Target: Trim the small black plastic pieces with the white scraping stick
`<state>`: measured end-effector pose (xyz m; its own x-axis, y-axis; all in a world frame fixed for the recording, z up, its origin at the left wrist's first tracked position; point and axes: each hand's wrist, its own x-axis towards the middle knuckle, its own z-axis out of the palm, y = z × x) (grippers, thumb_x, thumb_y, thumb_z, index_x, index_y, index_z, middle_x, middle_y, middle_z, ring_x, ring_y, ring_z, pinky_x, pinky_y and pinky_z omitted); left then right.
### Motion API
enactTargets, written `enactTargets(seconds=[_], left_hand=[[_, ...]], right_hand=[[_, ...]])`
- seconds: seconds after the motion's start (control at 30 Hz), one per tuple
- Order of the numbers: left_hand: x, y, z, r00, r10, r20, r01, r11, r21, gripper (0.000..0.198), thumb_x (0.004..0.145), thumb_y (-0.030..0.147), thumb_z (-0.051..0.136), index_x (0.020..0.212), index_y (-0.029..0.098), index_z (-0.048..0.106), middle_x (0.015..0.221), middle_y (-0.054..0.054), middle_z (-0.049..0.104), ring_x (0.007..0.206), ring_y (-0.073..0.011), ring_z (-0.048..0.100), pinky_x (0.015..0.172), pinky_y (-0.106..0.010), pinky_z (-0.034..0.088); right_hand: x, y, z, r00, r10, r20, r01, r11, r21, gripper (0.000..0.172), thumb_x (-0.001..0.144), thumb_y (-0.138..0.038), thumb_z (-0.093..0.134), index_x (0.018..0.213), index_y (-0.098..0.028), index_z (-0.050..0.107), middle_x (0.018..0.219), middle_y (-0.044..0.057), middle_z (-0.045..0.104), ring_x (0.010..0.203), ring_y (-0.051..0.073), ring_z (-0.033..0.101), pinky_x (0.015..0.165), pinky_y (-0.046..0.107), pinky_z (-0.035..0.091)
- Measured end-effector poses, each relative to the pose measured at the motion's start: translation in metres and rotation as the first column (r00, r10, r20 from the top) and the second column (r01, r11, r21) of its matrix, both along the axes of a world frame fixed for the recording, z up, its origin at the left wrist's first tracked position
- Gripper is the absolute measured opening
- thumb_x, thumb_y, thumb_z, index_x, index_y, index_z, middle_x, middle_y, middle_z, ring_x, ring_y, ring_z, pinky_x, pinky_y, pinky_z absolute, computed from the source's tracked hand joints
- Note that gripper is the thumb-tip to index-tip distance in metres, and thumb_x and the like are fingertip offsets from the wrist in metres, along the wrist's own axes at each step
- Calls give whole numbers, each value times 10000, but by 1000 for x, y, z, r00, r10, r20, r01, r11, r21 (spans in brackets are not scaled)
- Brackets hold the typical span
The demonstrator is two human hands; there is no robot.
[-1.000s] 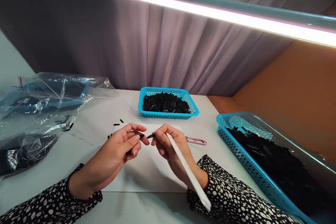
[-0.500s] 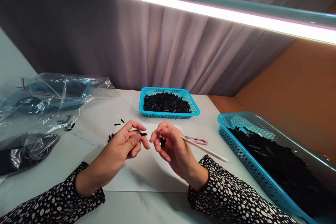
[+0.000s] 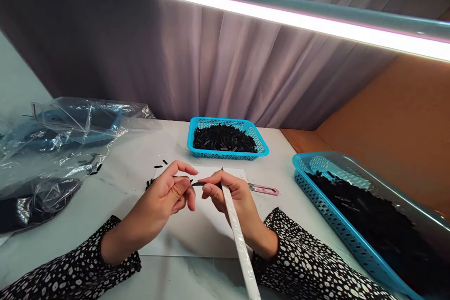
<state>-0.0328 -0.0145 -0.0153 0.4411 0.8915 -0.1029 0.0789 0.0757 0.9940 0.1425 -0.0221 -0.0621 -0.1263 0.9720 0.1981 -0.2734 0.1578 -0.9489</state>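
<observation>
My left hand (image 3: 165, 199) is closed in a pinch, with the dark tip of a small black piece (image 3: 191, 181) showing at its fingertips. Facing it, my right hand (image 3: 234, 192) is closed too, thumb and forefinger close together. A long white stick (image 3: 239, 239), seemingly wrapped in tape, runs across this hand with a dark point at its upper end. Between the two hands a thin dark strip (image 3: 198, 183) reaches from the right fingertips toward the black piece; whether they touch I cannot tell. Both hands are above a white sheet (image 3: 190, 239).
A blue basket (image 3: 228, 154) of small black pieces stands at the back. Another blue basket (image 3: 326, 215) with black pieces is at right. Pink-handled snips (image 3: 265, 190) lie beside my right hand. Clear plastic bags (image 3: 80, 126) lie left; a lit tube lamp (image 3: 298, 16) hangs above.
The white stick has swung from pointing out right to running down toward me. My right fingers have closed together and moved nearer my left hand, which keeps its pinch.
</observation>
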Motion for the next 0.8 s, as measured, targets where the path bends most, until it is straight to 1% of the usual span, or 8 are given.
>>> enactTargets(seconds=[0.2,0.37,0.43,0.53,0.63,0.7,0.77,0.8], left_hand=[[4,-1,8,997,68,35,-64,993,-95,334,935,536,561,942,203,528,616,65,571,505,-74,261,545,-277,190],[7,-4,4,999,5,46,3,986,-168,449,859,623,643,851,185,539,621,68,527,513,-68,230,517,-270,156],[7,-4,1,998,21,56,-13,991,-134,420,832,581,701,872,186,563,633,70,515,534,-76,259,512,-260,175],[7,-4,-3,995,86,55,-85,996,-29,323,829,470,740,871,194,579,676,60,535,577,-88,332,526,-249,233],[6,-2,-6,990,135,32,-137,986,93,236,861,385,704,807,192,578,681,52,552,588,-94,353,536,-253,261],[5,1,-9,986,164,23,-166,976,139,222,877,368,675,790,191,573,682,49,565,575,-93,345,532,-254,264],[3,5,-11,983,183,17,-183,972,147,208,884,366,655,815,190,569,696,46,587,554,-87,327,520,-254,253],[2,7,-12,981,191,13,-191,971,143,201,888,368,644,835,192,563,700,45,597,541,-85,313,510,-253,242]], right_hand=[[0,-1,-1,999,-31,32,30,998,51,273,822,-479,778,811,-208,744,629,-11,627,515,107,434,466,247,347],[1,-1,-2,992,-97,75,85,986,143,207,853,-417,762,812,-214,747,638,-19,644,517,103,452,503,251,388],[1,-2,-3,988,-127,91,111,980,162,171,864,-382,753,829,-215,749,634,-27,639,517,99,455,510,245,392],[-2,-5,-5,980,-155,123,132,976,175,172,873,-358,739,795,-206,722,629,-31,634,518,96,465,510,238,394],[-3,-4,-3,978,-111,177,81,982,168,233,892,-386,707,751,-203,675,626,-30,633,519,105,486,510,239,404],[1,7,1,956,-91,278,31,977,211,267,909,-412,672,744,-204,663,637,-17,646,548,125,530,532,248,429],[10,31,5,883,-193,429,47,944,327,282,922,-421,631,742,-207,664,664,5,668,607,156,584,586,271,463],[17,47,7,805,-316,502,104,908,406,277,927,-406,609,737,-211,661,677,16,675,635,171,603,618,286,474]])
